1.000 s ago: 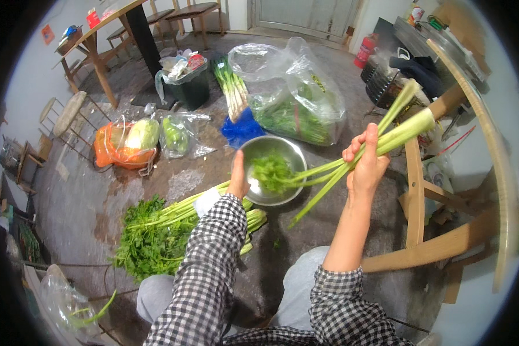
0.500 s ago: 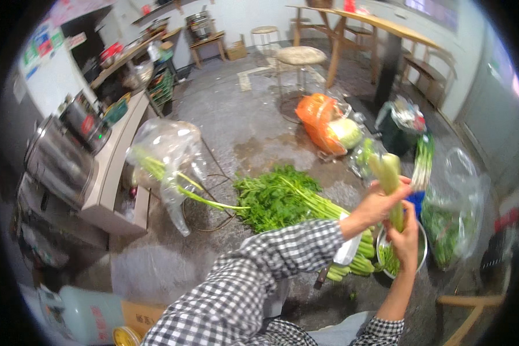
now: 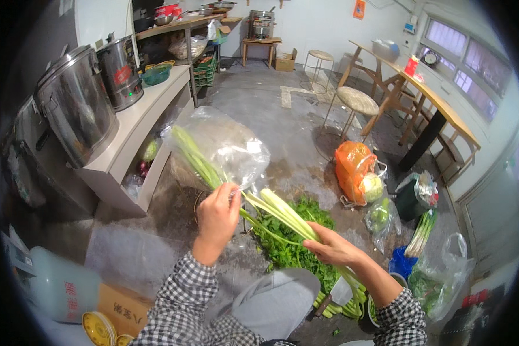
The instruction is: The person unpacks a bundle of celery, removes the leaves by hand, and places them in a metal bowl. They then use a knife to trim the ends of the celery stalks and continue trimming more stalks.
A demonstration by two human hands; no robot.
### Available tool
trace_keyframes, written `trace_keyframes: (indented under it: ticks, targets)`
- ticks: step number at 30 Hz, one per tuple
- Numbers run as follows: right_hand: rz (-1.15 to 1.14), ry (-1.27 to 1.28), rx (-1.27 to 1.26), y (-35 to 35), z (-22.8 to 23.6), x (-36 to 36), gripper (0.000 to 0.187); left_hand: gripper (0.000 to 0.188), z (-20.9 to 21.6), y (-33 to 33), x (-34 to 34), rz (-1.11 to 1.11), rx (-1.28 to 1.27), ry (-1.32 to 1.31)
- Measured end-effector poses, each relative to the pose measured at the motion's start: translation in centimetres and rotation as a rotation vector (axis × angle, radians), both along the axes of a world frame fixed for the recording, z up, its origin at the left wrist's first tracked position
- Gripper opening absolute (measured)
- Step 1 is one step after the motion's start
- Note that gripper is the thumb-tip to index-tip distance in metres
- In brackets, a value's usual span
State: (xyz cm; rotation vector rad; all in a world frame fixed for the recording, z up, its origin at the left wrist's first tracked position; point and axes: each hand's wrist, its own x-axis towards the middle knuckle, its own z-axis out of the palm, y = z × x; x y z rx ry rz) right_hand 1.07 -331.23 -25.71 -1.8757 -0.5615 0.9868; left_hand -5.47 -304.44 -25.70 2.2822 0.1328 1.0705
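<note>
My right hand (image 3: 333, 245) is closed around a bunch of pale celery stalks (image 3: 285, 213), whose cut ends point up and left. My left hand (image 3: 216, 222) has its fingers pinched on the rim of a clear plastic bag (image 3: 245, 151). More celery stalks (image 3: 193, 154) lie in that bag, which rests on a stool. Below my hands, leafy celery (image 3: 311, 216) is heaped on the floor. A knife with a broad blade (image 3: 341, 291) lies over the stalks there. Beside it is a bowl (image 3: 373, 317) of cut green pieces, mostly hidden by my right forearm.
An orange bag (image 3: 354, 173) with a cabbage stands ahead right, near a dark bin (image 3: 415, 199). Spring onions (image 3: 422, 230) and a clear bag of greens (image 3: 441, 288) lie at right. A shelf unit (image 3: 127, 135) with steel pots is at left; a gas cylinder (image 3: 60, 285) stands lower left.
My hands have left the bowl side and moved left. The left hand let go of the celery and took the bag's rim. The right hand keeps the bunch, now tilted. The view has turned rightward and up.
</note>
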Motion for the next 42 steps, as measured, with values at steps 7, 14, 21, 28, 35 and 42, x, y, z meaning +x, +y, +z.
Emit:
trace_keyframes:
  ticks: [7, 14, 21, 28, 35, 42]
  targets:
    - [0.163, 0.091, 0.046, 14.4, 0.0, 7.0, 0.046, 0.012, 0.6, 1.2, 2.5, -0.183, 0.060, -0.175]
    - [0.218, -0.416, 0.237, 30.3, -2.1, 13.7, 0.060, 0.018, 1.6, 1.5, 1.5, -0.343, 0.063, -0.192]
    - [0.343, -0.838, 0.082, 28.9, -5.3, 14.9, 0.053, 0.016, -0.6, 3.4, 2.6, -0.186, 0.107, -0.083]
    - [-0.314, -0.389, 0.443, -4.9, -5.4, 7.8, 0.033, 0.039, -0.5, -1.0, 0.6, -0.165, -0.034, -0.297]
    - [-1.149, 0.211, -0.243, -22.9, -26.6, -7.9, 0.028, 0.023, 0.5, -17.6, 0.5, -1.007, -0.110, -0.068]
    - [-1.313, -0.007, -0.596, -16.4, -41.5, -15.3, 0.055, 0.018, -7.1, -30.6, 6.8, -1.155, 0.011, 0.246]
